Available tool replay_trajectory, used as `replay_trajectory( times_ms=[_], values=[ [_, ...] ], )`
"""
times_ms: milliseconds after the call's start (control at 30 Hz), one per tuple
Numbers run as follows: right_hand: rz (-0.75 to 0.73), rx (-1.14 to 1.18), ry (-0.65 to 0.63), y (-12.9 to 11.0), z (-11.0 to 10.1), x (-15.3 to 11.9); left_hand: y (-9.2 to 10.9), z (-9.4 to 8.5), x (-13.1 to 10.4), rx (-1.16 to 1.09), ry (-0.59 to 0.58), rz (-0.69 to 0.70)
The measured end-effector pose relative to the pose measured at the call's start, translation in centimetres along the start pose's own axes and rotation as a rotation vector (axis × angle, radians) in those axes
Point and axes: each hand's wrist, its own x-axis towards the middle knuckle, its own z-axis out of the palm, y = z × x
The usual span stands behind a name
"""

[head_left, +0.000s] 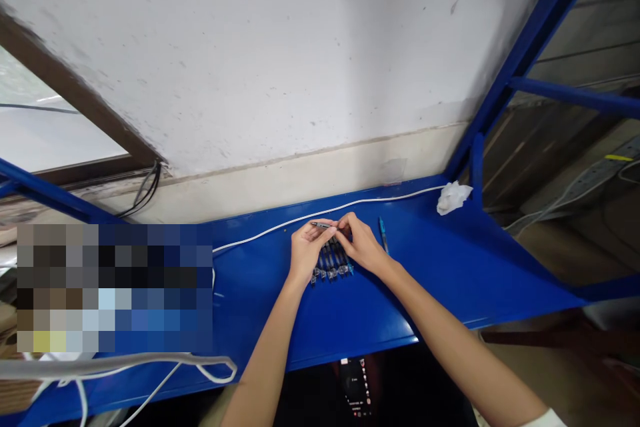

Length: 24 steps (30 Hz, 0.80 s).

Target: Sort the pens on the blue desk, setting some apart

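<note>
Both hands meet over a blue metal table. A dark, slim pen lies nearly level between them. My left hand has its fingers closed around the pen's left part, while my right hand pinches its right end, which the fingertips partly hide. Just beneath the hands, several dark pens lie side by side in a row, their upper ends covered by my fingers. One blue pen lies apart, to the right of my right hand.
A white cable runs along the table's back, towards crumpled white paper at the right. Blue frame posts rise on the right. More cables cross the left front. A lit phone shows below the table edge.
</note>
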Motion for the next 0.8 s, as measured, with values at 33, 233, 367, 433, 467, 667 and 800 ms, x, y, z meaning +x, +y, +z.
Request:
replay_trajectory(
  times_ms=[33, 233, 367, 433, 467, 667, 800],
  values=[
    [-0.016, 0.016, 0.008, -0.2, 0.0, 0.0, 0.0, 0.0, 0.0, 0.01, 0.007, 0.003],
    [-0.035, 0.083, -0.008, -1.8, -0.4, 0.2, 0.3, -0.1, 0.1, 0.025, 0.048, -0.006],
    [-0.024, 0.063, -0.08, -2.6, -0.6, 0.2, 0.4, -0.3, 0.1, 0.02, 0.072, -0.01],
    [-0.003, 0.061, -0.073, -2.7, -0.4, 0.1, 0.4, -0.3, 0.1, 0.006, 0.068, -0.013],
    [0.015, 0.07, -0.058, -2.6, -0.3, 0.1, 0.4, -0.3, 0.1, -0.004, 0.065, -0.015],
    [-0.006, 0.093, -0.037, -2.4, -0.3, 0.3, 0.3, -0.5, 0.3, -0.068, 0.071, -0.045],
    [-0.005, 0.051, -0.052, -2.6, -0.5, 0.4, 0.2, -0.7, 0.4, -0.069, 0.057, -0.039]
  ],
)
